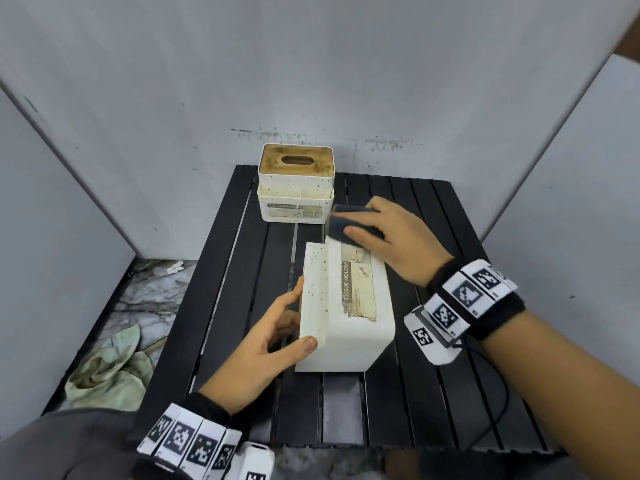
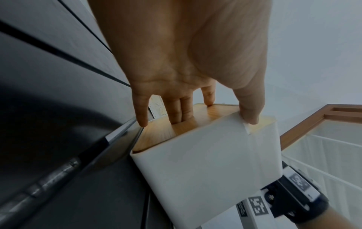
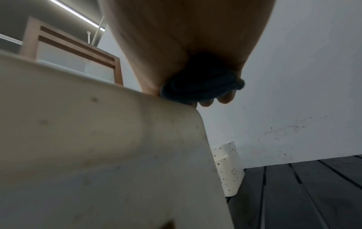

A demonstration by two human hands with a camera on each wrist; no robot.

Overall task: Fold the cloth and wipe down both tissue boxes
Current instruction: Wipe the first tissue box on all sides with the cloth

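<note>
A white tissue box (image 1: 349, 323) lies on its side in the middle of the black slatted table (image 1: 433, 393), its label facing up. My left hand (image 1: 277, 337) holds its near left end, thumb on the upper face and fingers against the wooden lid (image 2: 160, 131). My right hand (image 1: 388, 233) grips a folded dark blue cloth (image 1: 349, 223) and presses it on the box's far end; the cloth (image 3: 201, 91) shows bunched under the fingers. A second white tissue box (image 1: 296, 185) with a wooden slotted lid stands upright at the table's far edge.
Grey panels wall the table on the left, back and right. A crumpled pale green rag (image 1: 110, 372) lies on the marble floor (image 1: 152, 296) to the table's left. A black cable (image 1: 498, 410) runs over the table near my right wrist.
</note>
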